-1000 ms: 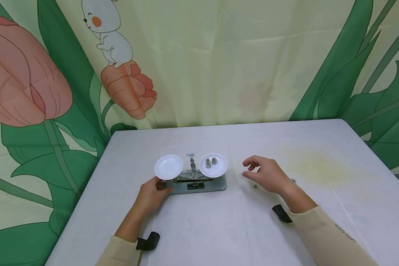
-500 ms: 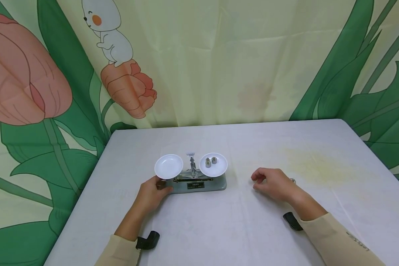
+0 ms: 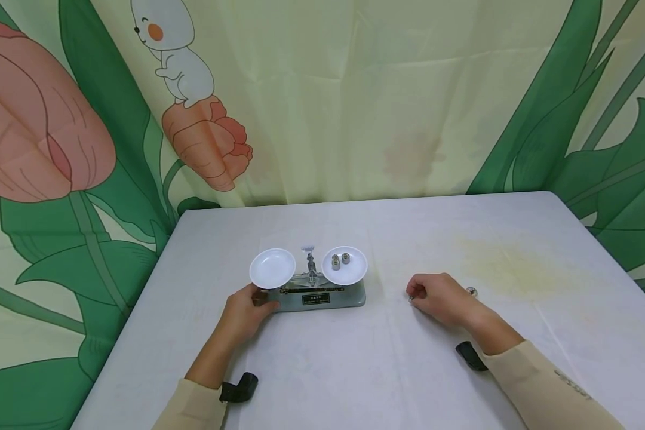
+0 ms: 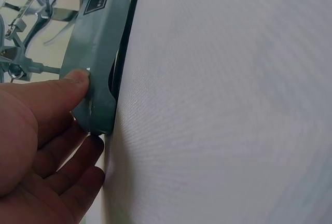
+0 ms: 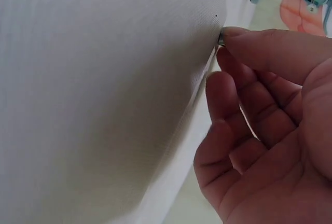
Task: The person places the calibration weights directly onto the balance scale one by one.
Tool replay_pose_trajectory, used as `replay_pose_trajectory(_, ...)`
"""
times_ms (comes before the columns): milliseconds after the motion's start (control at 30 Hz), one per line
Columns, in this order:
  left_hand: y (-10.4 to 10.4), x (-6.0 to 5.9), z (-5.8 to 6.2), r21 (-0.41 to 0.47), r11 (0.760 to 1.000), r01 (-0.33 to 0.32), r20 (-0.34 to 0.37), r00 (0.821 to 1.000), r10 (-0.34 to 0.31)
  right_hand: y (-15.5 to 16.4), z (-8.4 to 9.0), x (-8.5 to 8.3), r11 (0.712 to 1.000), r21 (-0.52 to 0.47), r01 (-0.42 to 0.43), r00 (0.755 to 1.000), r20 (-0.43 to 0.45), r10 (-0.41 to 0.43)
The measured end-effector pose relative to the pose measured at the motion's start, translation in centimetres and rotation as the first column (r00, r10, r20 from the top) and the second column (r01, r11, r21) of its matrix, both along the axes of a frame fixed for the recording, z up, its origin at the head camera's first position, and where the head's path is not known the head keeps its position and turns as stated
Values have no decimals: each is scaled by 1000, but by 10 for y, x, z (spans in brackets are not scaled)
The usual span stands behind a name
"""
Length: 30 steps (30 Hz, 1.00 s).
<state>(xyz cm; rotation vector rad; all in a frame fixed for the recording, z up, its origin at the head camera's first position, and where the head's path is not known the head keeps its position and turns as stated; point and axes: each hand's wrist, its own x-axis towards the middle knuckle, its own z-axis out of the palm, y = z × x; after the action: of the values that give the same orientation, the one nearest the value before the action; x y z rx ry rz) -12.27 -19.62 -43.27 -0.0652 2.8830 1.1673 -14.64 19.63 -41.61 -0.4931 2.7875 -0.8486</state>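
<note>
A balance scale (image 3: 333, 300) with a grey-green base stands left of the middle of the table. My left hand (image 3: 240, 318) grips the left end of its base, the thumb on the front face in the left wrist view. The left white pan (image 3: 272, 269) holds nothing. Two metal weights, one taller (image 3: 335, 262) and one shorter (image 3: 346, 258), stand on the right pan (image 3: 357, 272). To the right of the scale, my right hand (image 3: 442, 298) pinches a small metal weight (image 5: 221, 38) between thumb and fingertip at the tabletop; fingers mostly cover it.
Another metal weight (image 3: 472, 291) lies on the table just behind the right hand, partly hidden by it. A white cloth covers the table (image 3: 355, 370). Behind its far edge hangs a printed curtain (image 3: 387, 107).
My right hand has moved down and slightly right from above the table, and its fingers have closed on the small weight lying there. The left hand keeps its place on the scale.
</note>
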Motion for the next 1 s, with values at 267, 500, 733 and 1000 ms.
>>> replay_pose_trajectory(267,0,0,0,8,1000,5,7,1000,-5,0,2,-1,1000,-2,-2,1000,-30,1)
replay_pose_trajectory(500,0,0,0,8,1000,5,10,1000,-5,-4,8,-1,995,-102,-8,995,-98,-2)
replay_pose_trajectory(733,0,1,1,8,1000,9,6,1000,-9,-15,21,1,981,-191,-33,983,-185,-3)
replay_pose_trajectory(1000,0,1,-1,3,1000,12,-1,1000,-12,-30,35,0,976,-214,-47,973,-231,-4)
